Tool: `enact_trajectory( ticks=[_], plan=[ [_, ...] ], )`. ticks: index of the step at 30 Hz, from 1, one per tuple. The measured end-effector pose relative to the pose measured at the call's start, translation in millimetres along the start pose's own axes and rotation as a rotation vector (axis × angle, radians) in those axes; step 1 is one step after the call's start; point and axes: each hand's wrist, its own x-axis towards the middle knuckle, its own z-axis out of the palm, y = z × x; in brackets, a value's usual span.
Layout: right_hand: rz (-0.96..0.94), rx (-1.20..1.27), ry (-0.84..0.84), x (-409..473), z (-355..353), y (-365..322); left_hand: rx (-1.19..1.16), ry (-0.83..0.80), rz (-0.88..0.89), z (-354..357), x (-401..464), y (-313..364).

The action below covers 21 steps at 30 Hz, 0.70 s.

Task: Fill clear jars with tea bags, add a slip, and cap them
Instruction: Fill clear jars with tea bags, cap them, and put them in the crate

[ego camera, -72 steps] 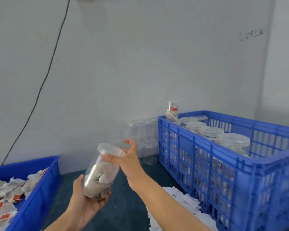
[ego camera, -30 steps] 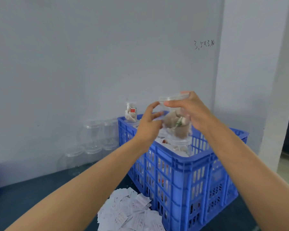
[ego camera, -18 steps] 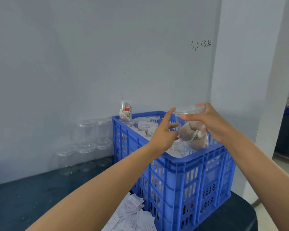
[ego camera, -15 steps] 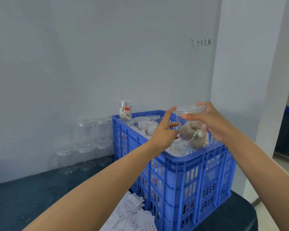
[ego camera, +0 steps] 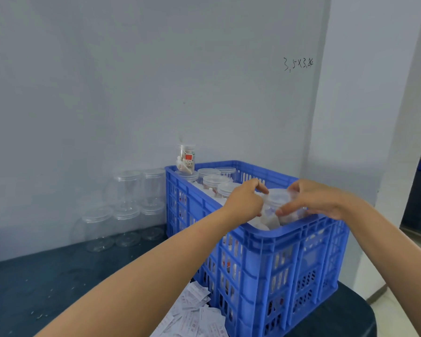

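A pale grey wall (ego camera: 156,81) fills most of the room, with a scrawl of handwritten figures (ego camera: 298,64) high up near the corner that I can't read for certain. Below it runs a dark blue-green tabletop (ego camera: 46,283), and on its right end sits a big blue slatted crate (ego camera: 272,268), its walls blocking most of what's packed inside; only the clear lids of a few capped jars (ego camera: 210,179) show above the rim at the back, and one filled jar (ego camera: 186,158) with a red tag stands higher at the far left corner. Against the wall to the left of the crate is a stack of empty clear jars (ego camera: 127,207), hard to count because they're see-through against the grey. A loose heap of white paper slips (ego camera: 197,314) lies on the table at the crate's near foot, cut off by the bottom edge and partly by the left forearm. Over the crate's near end, both hands close on one capped jar of tea bags (ego camera: 276,207), sunk partly below the rim so its base is hidden. The right hand (ego camera: 314,200) wraps it from the right, thumb across the front; the left hand (ego camera: 247,200) has curled fingers on its lid edge.
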Motion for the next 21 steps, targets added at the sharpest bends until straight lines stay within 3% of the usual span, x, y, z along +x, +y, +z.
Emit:
enact_trajectory(
  ticks=[12, 16, 21],
  plan=[
    [0.065, -0.566, -0.136, 11.4, 7.3, -2.0, 0.362, -0.003, 0.045, 4.0, -3.6, 2.8],
    [0.078, -0.603, -0.132, 11.3, 5.9, -5.1, 0.402, -0.008, 0.028, 0.1, -2.9, 1.5],
    [0.096, -0.576, 0.025, 24.7, 12.4, -2.0, 0.410, -0.016, 0.037, -2.0, -2.6, 0.7]
  ],
)
